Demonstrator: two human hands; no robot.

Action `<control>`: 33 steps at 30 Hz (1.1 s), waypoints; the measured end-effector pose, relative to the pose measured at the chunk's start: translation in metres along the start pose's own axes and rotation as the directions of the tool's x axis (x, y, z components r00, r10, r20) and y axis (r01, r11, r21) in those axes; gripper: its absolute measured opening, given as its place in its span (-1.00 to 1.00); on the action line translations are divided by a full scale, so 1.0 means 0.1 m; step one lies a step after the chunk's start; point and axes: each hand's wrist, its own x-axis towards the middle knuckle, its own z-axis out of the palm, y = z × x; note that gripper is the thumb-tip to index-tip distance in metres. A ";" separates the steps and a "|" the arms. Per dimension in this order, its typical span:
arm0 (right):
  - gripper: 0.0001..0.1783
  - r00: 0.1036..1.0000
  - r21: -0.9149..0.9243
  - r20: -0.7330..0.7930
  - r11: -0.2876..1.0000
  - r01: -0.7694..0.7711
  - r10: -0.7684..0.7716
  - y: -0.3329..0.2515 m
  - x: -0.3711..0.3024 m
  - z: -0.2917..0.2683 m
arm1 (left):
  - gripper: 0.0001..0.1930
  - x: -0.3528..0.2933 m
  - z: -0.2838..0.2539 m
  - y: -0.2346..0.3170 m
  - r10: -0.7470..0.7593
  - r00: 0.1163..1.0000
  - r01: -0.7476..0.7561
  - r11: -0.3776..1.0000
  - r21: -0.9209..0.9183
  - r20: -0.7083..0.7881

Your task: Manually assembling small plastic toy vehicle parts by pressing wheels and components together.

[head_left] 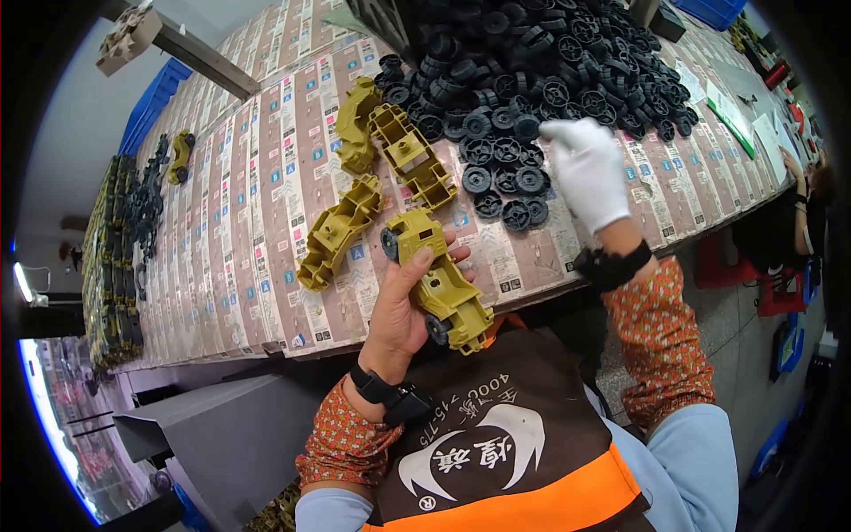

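— Your brown apron (567, 386) is filling the space nearest the camera, its chest carrying pale lettering and a curved white emblem above an orange band (550, 498). Which hand is doing the holding?

— Your left hand (403, 310) is gripping a yellow-green truck body (446, 282), thumb lying on top and fingers wrapping beneath. It is sitting just over the table's front edge, its lower end jutting past. Two dark wheels are showing on its left side.

— Any writing around it?

— Rows of tiny print, pink marks and blue lettered squares are repeating across the table cover (288, 208), mostly too small for you to be reading.

— And room for moving?

— Patterned cover is showing left of the three other truck bodies (339, 235), which are lying just beyond your left hand. More is showing between the loose wheels (505, 177) and the front edge.

— What is your right hand doing?

— Your white-gloved right hand (589, 173) is hovering beside those wheels; I cannot tell whether its bent fingers are holding one. Behind, a dark wheel heap (532, 71) is spreading, and a blue bin (158, 102) is standing at the far left.
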 end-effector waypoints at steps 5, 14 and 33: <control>-0.72 0.991 -0.134 0.046 0.982 0.131 -0.126 0.01 0.32 0.16 | -0.50 -0.02 -0.01 0.00 -0.012 1.000 0.012 1.000 -0.002 0.020; -0.75 0.895 0.317 0.413 0.894 -0.316 0.170 0.03 0.26 -0.24 | -0.42 -0.13 0.01 0.10 0.011 0.999 -0.011 1.000 0.004 0.032; -0.59 0.824 0.532 0.562 0.727 -0.434 0.080 -0.33 -0.43 -0.44 | -0.19 -0.23 0.08 0.12 -0.088 0.996 0.085 0.990 0.111 0.026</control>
